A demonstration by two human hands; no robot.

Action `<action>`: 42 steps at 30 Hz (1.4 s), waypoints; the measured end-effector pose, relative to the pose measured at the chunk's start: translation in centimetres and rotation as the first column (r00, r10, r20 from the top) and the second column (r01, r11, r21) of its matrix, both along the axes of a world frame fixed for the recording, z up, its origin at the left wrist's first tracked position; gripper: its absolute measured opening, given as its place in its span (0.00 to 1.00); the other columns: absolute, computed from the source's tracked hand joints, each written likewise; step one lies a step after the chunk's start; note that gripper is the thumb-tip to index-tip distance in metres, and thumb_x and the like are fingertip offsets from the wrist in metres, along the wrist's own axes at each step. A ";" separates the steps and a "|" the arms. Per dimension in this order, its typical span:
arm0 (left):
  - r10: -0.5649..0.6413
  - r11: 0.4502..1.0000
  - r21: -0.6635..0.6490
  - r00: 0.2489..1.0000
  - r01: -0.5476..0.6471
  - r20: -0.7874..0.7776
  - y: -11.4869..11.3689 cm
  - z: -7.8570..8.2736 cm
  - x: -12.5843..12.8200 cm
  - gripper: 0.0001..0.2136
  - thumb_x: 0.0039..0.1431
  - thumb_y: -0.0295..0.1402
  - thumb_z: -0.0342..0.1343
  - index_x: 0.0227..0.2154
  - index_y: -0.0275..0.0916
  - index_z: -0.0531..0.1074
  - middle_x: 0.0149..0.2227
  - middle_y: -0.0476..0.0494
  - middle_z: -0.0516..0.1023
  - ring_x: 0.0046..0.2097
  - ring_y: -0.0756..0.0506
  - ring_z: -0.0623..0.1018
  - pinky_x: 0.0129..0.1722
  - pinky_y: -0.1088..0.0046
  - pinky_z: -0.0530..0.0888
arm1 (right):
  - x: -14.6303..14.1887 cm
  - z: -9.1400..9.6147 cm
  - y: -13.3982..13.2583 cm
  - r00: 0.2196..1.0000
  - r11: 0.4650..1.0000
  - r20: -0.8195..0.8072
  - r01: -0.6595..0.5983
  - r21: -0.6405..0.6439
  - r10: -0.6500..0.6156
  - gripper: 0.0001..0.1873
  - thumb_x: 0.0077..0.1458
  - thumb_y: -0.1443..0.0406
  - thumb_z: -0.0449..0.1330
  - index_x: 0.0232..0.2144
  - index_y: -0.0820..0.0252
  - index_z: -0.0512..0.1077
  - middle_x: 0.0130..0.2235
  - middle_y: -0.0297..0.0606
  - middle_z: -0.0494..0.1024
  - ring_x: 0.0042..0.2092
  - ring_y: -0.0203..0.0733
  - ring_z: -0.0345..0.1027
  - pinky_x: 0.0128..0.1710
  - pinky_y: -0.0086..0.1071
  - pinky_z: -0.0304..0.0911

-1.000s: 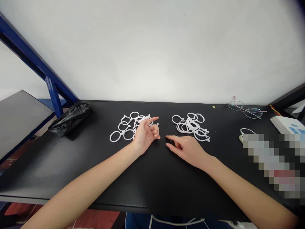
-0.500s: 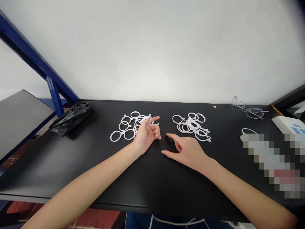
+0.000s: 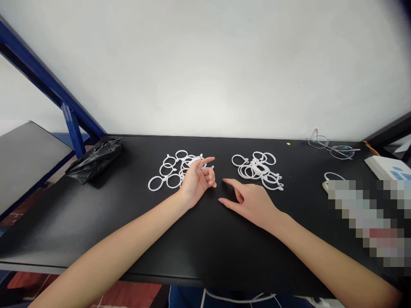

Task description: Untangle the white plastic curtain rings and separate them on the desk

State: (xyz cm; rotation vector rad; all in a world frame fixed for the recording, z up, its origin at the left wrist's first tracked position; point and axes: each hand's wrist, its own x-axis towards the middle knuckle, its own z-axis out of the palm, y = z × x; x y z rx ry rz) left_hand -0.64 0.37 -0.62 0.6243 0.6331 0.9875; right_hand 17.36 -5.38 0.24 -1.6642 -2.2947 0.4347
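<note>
Two loose piles of white plastic rings, each ring with a small eyelet, lie on the black tabletop [image 3: 105,226]. My left hand [image 3: 196,185] is over the near right side of the left pile [image 3: 167,170], hiding part of it. Its index finger points out to the right, the other fingers curl loosely, and no object shows in it. Facing it, my right hand [image 3: 253,203] is just in front of the right pile [image 3: 258,169]. Its thumb and index finger are parted with nothing between them.
A crumpled black plastic bag [image 3: 96,160] lies at the left, by a blue metal frame [image 3: 71,128]. Eyeglasses [image 3: 332,147] rest at the back right. Nearer on the right are a white box [image 3: 387,169] and a blurred-out item [image 3: 369,226]. A pale wall [image 3: 205,68] rises behind.
My right thumb has moved slightly up, a little closer to the index finger. My left hand and both piles of rings stay as they were; the view has shifted very slightly.
</note>
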 end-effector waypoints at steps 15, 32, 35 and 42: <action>-0.004 1.000 0.006 1.000 0.004 -0.001 0.0 0.0 0.0 0.17 0.66 0.38 0.41 0.48 0.34 0.67 0.19 0.51 0.64 0.21 0.50 0.64 0.25 0.74 0.70 | 0.1 -0.1 0.0 0.999 1.000 -0.047 0.008 -0.006 -0.008 0.24 0.58 0.51 0.58 0.51 0.58 0.71 0.20 0.27 0.71 0.23 0.36 0.66 0.26 0.28 0.55; 0.002 1.000 -0.010 1.000 -0.002 -0.002 0.0 0.1 0.1 0.16 0.66 0.38 0.40 0.47 0.35 0.68 0.19 0.51 0.64 0.21 0.50 0.64 0.25 0.75 0.70 | 0.4 0.3 0.1 0.994 0.994 0.007 -0.109 0.010 0.109 0.32 0.53 0.47 0.62 0.54 0.60 0.68 0.23 0.29 0.71 0.23 0.35 0.64 0.25 0.27 0.53; 0.002 1.000 -0.009 1.000 -0.002 0.003 0.0 0.1 0.1 0.17 0.66 0.39 0.41 0.47 0.35 0.69 0.19 0.51 0.64 0.21 0.50 0.65 0.25 0.74 0.70 | 0.5 0.1 0.1 0.993 0.992 0.024 -0.120 0.036 0.119 0.31 0.54 0.49 0.62 0.54 0.60 0.68 0.23 0.29 0.71 0.23 0.35 0.64 0.25 0.27 0.53; 0.002 1.000 -0.010 1.000 -0.002 -0.001 0.0 0.1 0.1 0.16 0.66 0.38 0.40 0.47 0.35 0.68 0.19 0.51 0.64 0.21 0.50 0.64 0.24 0.75 0.70 | 0.7 -0.2 0.0 0.992 0.991 0.031 -0.123 0.054 0.122 0.28 0.55 0.50 0.61 0.53 0.59 0.68 0.23 0.29 0.71 0.23 0.35 0.64 0.25 0.27 0.53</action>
